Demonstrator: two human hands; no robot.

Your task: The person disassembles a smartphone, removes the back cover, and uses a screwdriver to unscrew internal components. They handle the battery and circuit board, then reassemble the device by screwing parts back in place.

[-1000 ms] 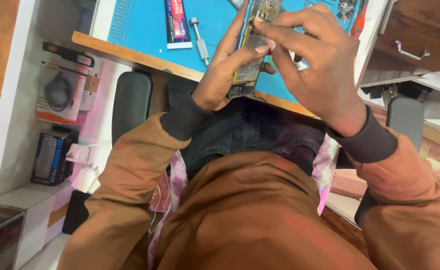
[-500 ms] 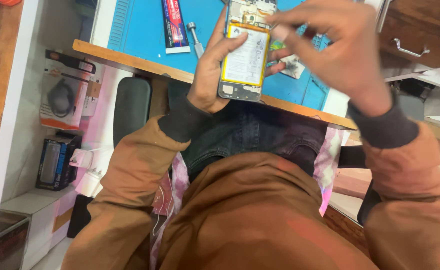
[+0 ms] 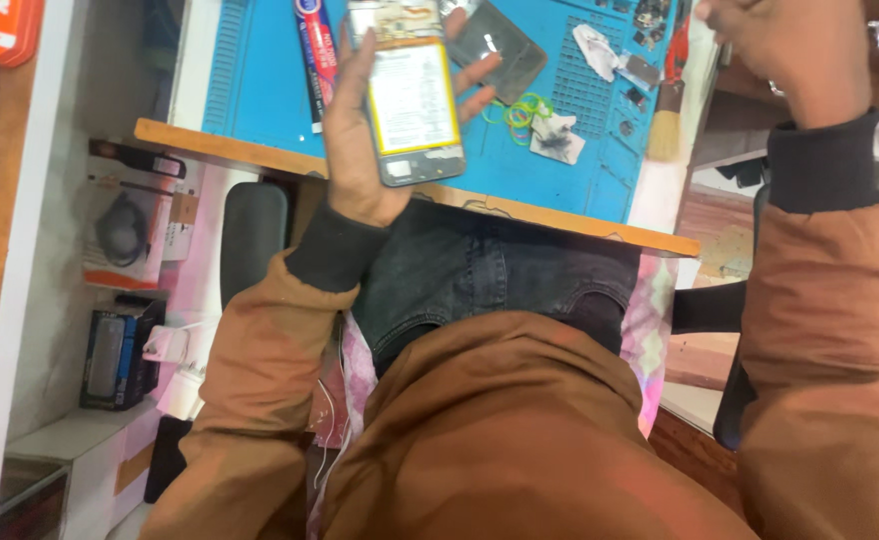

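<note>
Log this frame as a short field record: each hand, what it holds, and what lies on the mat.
left hand: holds opened phone, back cover off, battery showing
right hand: raised at right, apart from the phone; contents not visible
work surface: blue mat
on mat: dark back cover, green rubber bands, brush, tube
seated: brown jacket, dark jeans

Boxed packages (image 3: 125,225) on left shelves
</note>
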